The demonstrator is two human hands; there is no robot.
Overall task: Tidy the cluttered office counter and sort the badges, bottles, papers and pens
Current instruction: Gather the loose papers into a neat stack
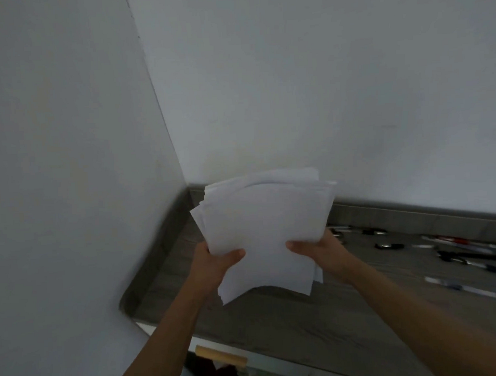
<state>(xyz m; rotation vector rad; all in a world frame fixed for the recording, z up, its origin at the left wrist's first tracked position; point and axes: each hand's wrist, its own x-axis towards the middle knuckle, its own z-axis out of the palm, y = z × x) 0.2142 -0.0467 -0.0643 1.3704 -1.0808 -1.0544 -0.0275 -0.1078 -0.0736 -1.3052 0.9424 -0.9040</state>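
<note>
Nearest the camera, below the counter's [277, 324] front edge: a pale wooden handle [221, 355] on a white front, dark shapes beneath it too blurred to name.

Above the counter's near-left corner, two bare forearms reaching in from the bottom edge. Left hand [213, 264] closed on the left side of a stack of papers [263, 233], thumb on top, fingers hidden under the sheets. Right hand [319, 251] clamped on the stack's right side the same way, thumb lying across the top sheet. Stack held clear of the grey wood-grain counter, lifted above it, bowed so that the near edge arches upward in the middle. Sheets white, blank on the visible face, loosely squared, with corners fanning out at the left and far edges.

Right of the stack, lying on the counter, well apart from the hands: a scatter of pens [457, 260], dark and white barrels, one or two possibly with orange parts, smeared by motion blur.

Beyond the stack, a low grey upstand [415, 216] along the counter's back and left edges. Behind that, a plain white wall [293, 84], meeting a second white wall at the corner left of the stack.
</note>
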